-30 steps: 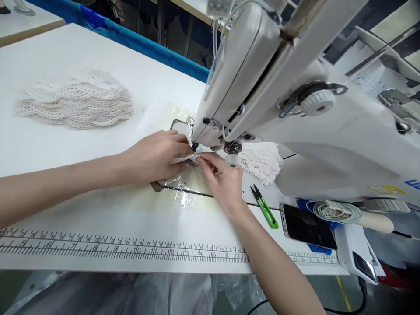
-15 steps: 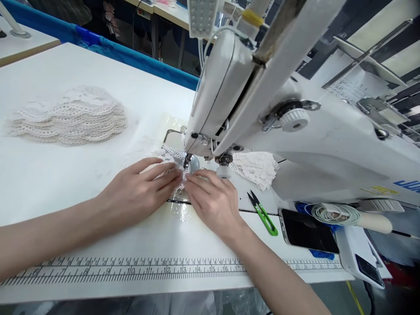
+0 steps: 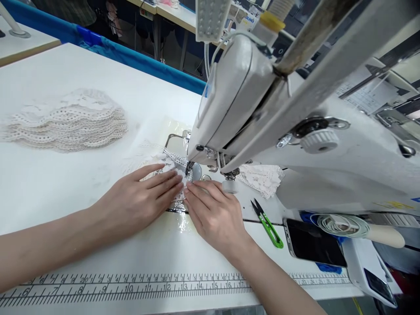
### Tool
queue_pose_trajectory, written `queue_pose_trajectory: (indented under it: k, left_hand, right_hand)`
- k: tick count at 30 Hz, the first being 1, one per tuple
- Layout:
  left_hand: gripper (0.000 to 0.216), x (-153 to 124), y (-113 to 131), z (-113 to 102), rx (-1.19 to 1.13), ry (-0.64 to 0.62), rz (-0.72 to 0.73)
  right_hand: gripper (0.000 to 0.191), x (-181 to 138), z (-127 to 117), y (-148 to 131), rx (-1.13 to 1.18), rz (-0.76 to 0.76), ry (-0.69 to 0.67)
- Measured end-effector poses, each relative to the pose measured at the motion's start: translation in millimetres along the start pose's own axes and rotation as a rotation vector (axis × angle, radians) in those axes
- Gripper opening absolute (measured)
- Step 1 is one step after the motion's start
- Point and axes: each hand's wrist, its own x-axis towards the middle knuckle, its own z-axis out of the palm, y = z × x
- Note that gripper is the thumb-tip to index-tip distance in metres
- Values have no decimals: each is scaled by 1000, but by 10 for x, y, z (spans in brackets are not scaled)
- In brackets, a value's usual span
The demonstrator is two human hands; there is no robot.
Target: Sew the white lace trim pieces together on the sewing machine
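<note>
A piece of white eyelet lace (image 3: 169, 162) lies at the presser foot (image 3: 189, 167) of a sewing machine (image 3: 229, 96). My left hand (image 3: 141, 197) rests flat on this lace, fingers stretched out and a little apart. Just right of it, my right hand (image 3: 215, 214) has its fingers pressed together, tips on the lace edge in front of the foot; its thumb is hidden underneath. Fingertips of both hands almost meet. More white lace (image 3: 262, 178) lies gathered behind the needle area, to the right.
A stack of lace pieces (image 3: 68, 122) sits at the left. Green thread snips (image 3: 268, 225), a phone (image 3: 315, 243), a coiled pale cord (image 3: 341, 225) and a white device (image 3: 369, 271) lie right of my right hand. A printed ruler (image 3: 131, 288) runs along the front edge.
The view has shifted slightly, so the machine appears larger and farther right. My left fingers have flattened over the lace, and more of it shows between the hands and the foot.
</note>
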Motion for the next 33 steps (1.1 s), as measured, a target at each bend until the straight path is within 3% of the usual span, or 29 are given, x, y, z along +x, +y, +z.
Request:
queue_pose_trajectory:
  k: [26, 33]
  left_hand:
    - [32, 63, -72, 78, -17, 17, -99]
    - [30, -3, 55, 1, -41, 5, -95]
  right_hand:
    - [20, 35, 53, 28, -130, 17, 22]
    - [18, 44, 3, 4, -110, 26, 38]
